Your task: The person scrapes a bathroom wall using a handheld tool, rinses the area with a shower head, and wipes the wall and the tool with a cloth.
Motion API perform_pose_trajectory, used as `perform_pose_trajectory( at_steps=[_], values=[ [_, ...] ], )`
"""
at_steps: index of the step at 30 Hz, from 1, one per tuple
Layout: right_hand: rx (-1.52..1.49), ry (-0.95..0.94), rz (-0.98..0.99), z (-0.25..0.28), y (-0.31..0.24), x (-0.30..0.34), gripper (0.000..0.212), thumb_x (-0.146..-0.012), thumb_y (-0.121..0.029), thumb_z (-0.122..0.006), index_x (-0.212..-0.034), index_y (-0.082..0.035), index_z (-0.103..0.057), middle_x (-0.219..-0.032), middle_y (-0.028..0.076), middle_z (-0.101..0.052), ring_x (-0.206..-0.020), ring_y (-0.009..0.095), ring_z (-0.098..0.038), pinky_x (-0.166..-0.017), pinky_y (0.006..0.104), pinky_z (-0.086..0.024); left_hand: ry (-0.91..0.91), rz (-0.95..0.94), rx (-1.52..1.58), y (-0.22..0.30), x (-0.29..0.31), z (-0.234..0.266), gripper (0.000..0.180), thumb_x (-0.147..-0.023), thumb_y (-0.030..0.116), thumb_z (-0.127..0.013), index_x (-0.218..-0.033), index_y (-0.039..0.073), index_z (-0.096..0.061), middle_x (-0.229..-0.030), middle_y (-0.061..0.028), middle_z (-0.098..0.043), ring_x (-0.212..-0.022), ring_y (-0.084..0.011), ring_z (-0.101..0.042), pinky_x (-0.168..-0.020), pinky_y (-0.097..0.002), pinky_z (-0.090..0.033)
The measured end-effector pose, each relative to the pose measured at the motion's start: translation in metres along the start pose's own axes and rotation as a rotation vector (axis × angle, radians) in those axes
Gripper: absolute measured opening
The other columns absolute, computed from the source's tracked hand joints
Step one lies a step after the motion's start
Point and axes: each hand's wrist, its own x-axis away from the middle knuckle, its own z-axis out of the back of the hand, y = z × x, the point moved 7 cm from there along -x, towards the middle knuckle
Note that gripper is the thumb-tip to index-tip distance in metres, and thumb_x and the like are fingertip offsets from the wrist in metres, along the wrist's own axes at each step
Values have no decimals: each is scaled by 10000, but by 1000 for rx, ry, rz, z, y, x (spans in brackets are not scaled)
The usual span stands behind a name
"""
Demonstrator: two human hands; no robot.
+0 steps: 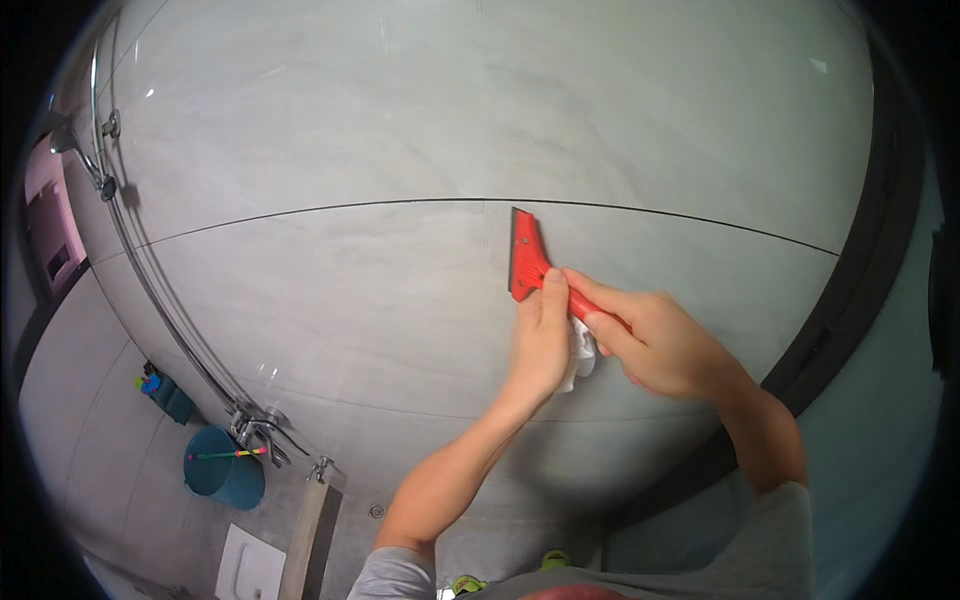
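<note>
A red scraper (527,255) with a straight dark blade edge is held in front of a large grey wall tile, its blade upright and just below a dark joint line. My right hand (660,340) wraps round the scraper's handle from the right. Closer to the blade, my left hand (540,350) is closed on the neck of the same tool, thumb on top. A crumpled white tissue or cloth (581,362) hangs between the two hands, next to the left palm; which fingers hold it is hidden. Whether the blade touches the tile cannot be told.
At left, a chrome shower hose (165,305) runs down to a mixer tap (262,425). A teal bucket (222,480) stands below, near a white floor basin (250,565) and low ledge (312,530). A dark frame (850,290) borders the wall at right.
</note>
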Motion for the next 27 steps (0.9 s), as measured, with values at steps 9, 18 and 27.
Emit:
perform_pose_trajectory(
  at_steps=[9,18,27],
  values=[
    [-28,-12,19,1,-1,-4,462,-977,-166,-417,-1431,-80,-421,-727,82,-543,-539,162,-494,-530,293,-438,-12,47,17,4,-4,5,614,-1039,471,-292,-749,12,-579,-632,-29,-550,-595,-117,-490,-545,-306,-396],
    [37,-16,48,2,3,-8,470,-987,-178,-416,-1454,-122,-413,-642,-3,-496,-454,81,-436,-466,253,-419,-5,9,13,-2,-4,-2,611,-1040,466,-287,-748,24,-591,-626,-15,-551,-579,-101,-476,-538,-286,-385],
    [79,-39,46,6,1,-5,468,-973,-185,-418,-1432,-94,-425,-698,87,-541,-533,164,-488,-543,299,-429,-32,12,-6,-11,-4,-1,531,-1036,461,-331,-824,48,-589,-708,-8,-565,-610,-87,-482,-549,-248,-392]
  ],
)
